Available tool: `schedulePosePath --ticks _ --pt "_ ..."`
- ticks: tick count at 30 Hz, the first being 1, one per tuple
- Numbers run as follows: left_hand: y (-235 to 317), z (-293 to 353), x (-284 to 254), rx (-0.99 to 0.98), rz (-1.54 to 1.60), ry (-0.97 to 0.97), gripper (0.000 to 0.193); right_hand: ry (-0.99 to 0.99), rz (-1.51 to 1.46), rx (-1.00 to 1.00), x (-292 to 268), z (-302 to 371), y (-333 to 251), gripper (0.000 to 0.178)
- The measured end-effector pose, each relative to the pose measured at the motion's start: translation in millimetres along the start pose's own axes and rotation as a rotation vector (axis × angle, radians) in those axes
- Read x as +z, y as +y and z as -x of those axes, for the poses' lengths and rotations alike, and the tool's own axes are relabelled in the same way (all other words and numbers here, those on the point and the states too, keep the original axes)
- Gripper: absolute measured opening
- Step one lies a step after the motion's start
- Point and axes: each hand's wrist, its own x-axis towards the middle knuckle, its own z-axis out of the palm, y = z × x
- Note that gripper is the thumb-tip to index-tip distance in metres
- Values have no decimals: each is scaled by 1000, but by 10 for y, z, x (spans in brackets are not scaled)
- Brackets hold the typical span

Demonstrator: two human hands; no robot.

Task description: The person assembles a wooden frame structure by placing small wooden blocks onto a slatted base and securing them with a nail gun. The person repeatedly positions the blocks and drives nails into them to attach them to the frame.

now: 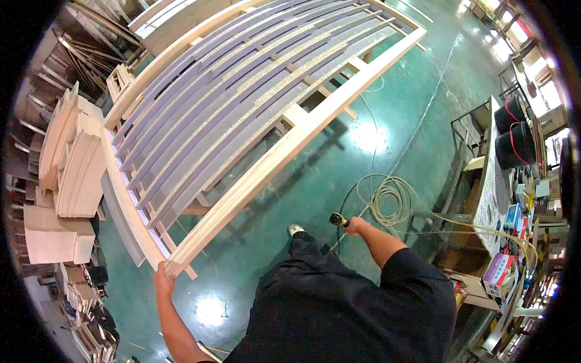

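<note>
A large wooden frame [284, 158], filled with long parallel slats [236, 91] in grey and speckled wood tones, spreads across the upper left, raised above the floor on light wooden supports. At its near left corner my left hand [163, 281] grips the end of the long rail; some of its fingers are hidden by the wood. Apart from the frame, my right hand [357, 226] is closed around a black-and-yellow handheld tool [338, 219], whose exact kind I cannot make out. The tool points left, toward the rail.
A coiled hose [390, 202] lies on the green floor [327, 163] beyond my right hand. Curved wooden boards [82, 163] are stacked at left. Along the right stands a workbench [484, 199] with black buckets [515, 145] and boxes. My shoe [296, 229] shows below the rail.
</note>
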Motion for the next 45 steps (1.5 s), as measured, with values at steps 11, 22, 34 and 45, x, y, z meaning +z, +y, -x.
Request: schedulePosePath --ticks 11,22,34,45 --pt "-44 41 285 15 139 68 64 28 96 -21 -196 -120 46 41" --pt "-23 235 51 -93 59 -49 94 93 -39 -104 158 -205 -1 40" --pt "-286 -12 157 159 51 9 81 -31 9 -132 318 171 -871 40" --pt "-73 49 -3 68 -37 -73 74 -18 172 -176 259 167 -609 51"
